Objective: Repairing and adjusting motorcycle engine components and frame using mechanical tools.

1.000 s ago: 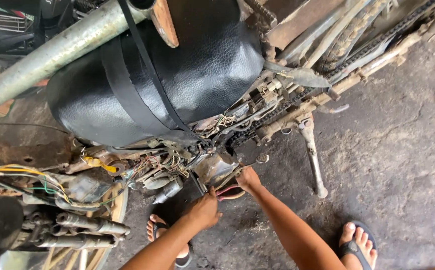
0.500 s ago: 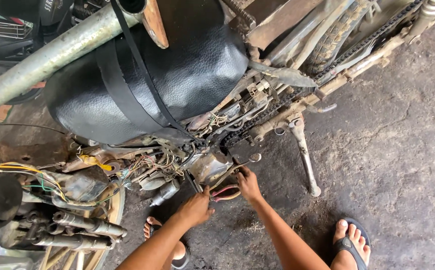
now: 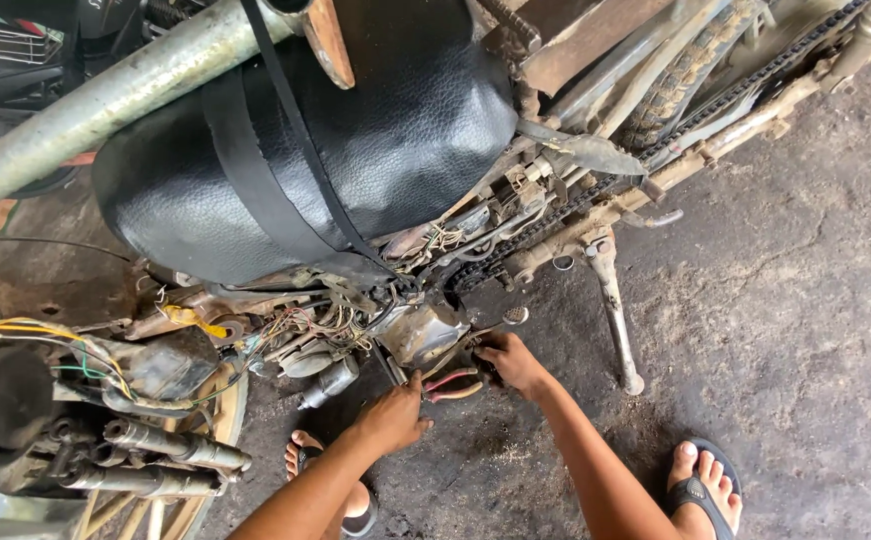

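Fingers (image 3: pixel 402 392) of the left hand (image 3: pixel 391 417) are closed around red-handled pliers (image 3: pixel 450 385). Right hand (image 3: pixel 511 364) is curled beneath the motorcycle engine (image 3: pixel 420 333); its grip cannot be told.

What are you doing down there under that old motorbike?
A person is bent over an old motorbike with a black seat, reaching both hands down by the engine. The left hand is beside a pair of pliers with red handles, low at the engine's side. The right hand grips something small close to the engine; I cannot tell what. Loose wires hang nearby, and the bike leans on its kickstand on the dirty concrete floor.
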